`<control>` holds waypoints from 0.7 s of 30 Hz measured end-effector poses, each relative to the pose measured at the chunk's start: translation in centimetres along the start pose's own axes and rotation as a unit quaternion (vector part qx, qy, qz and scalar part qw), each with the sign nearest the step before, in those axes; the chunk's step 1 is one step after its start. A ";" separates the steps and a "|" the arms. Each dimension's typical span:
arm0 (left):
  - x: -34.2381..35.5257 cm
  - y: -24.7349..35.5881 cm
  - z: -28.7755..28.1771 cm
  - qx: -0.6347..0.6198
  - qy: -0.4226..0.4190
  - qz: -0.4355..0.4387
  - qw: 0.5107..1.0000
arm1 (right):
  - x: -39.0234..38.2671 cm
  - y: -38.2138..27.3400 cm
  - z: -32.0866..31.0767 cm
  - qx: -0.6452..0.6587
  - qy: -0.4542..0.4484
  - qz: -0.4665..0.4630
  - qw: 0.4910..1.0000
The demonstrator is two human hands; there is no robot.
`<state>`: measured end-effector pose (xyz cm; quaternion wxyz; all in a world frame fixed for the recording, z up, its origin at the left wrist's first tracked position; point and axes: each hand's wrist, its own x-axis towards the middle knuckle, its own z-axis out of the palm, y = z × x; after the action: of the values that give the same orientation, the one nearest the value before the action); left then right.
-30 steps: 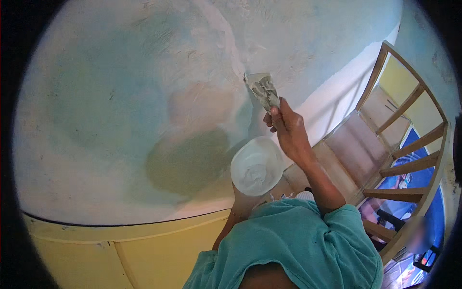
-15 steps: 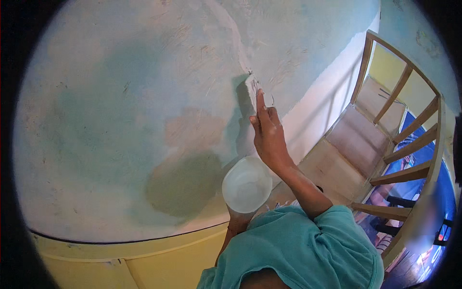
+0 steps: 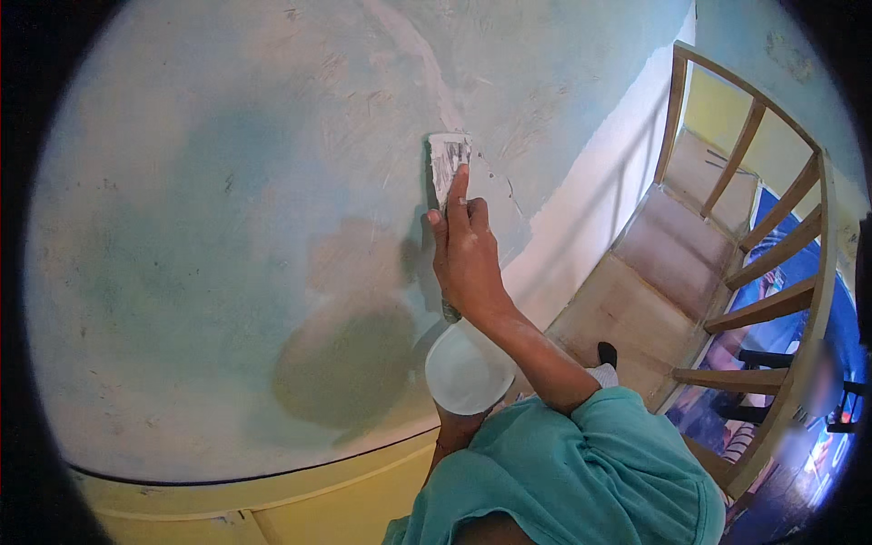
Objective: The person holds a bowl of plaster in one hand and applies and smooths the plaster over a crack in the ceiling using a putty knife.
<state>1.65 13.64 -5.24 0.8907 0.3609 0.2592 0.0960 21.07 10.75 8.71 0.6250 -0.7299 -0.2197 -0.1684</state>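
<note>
My right hand (image 3: 470,259) is closed round a putty knife (image 3: 446,173), index finger stretched along its blade. White paste coats the blade, whose wide edge lies against the patchy blue-green wall (image 3: 227,300). From that edge a pale filled strip (image 3: 422,50) runs upward over the wall. Below the right wrist, a round white plastic bowl (image 3: 468,371) rests in my left hand (image 3: 461,425), its fingers mostly hidden underneath. The bowl's inside looks white; how much paste it holds I cannot tell.
To the right, a wooden railing (image 3: 754,163) with slats borders brown tiled steps (image 3: 672,238). A foot in a dark sock or shoe (image 3: 608,354) shows on the tiles. Yellow panelling (image 3: 336,495) runs below the wall. Beyond the railing are blue printed surfaces.
The putty knife has turned from edge-on to flat against the wall and shifted slightly left, with my right hand following. The bowl has dropped a little in the picture.
</note>
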 end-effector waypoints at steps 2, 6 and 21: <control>-0.8 0.4 1.2 0.129 0.001 0.046 0.991 | 0.1 -0.3 -0.2 0.005 -0.002 0.005 1.000; -1.4 0.6 2.3 0.322 0.001 0.113 0.940 | -0.4 -0.6 -0.1 0.008 0.002 -0.017 1.000; 0.3 -0.6 0.0 -0.025 0.014 -0.038 0.999 | 0.6 2.0 0.7 0.018 0.038 -0.024 0.999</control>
<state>1.92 13.29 -5.75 0.8986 0.3273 0.2827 0.0738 22.62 11.27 7.21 0.6419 -0.7060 -0.2160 -0.2070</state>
